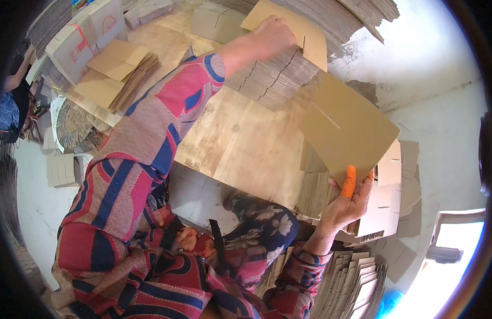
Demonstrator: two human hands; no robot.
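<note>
my right hand [346,204] holds a flat cardboard sheet [344,127] by its lower edge, fingers [348,182] closed on it, one of them in an orange cot pressed against the near face. the sheet stands tilted up over the right end of the desk [246,149], above a stack of similar sheets on edge [315,191]. my left hand [271,34] reaches far across to the back, resting palm down on a paler sheet [310,37] that lies on top of a long fanned pile [272,77]; its fingers look curled over the sheet's near edge, but i cannot tell whether they truly pinch it or only press.

the held sheet reads to me as light and fairly stiff, with a slit cut into it near the middle, so i judge it would fold or crease along that line if gripped carelessly. held at one edge only, it will likely flap and sag at the far corner; a hold nearer the middle of an edge, thumb behind and fingers in front, looks safest. the surface is dry and matte, not slippery, and the cot should add grip.

around me: more cut sheets [395,186] stacked to the right, another pile [352,282] by my lap, folded boxes [118,69] at the left, a taped carton [84,37] behind them. another person's arm [14,74] shows at the far left.
</note>
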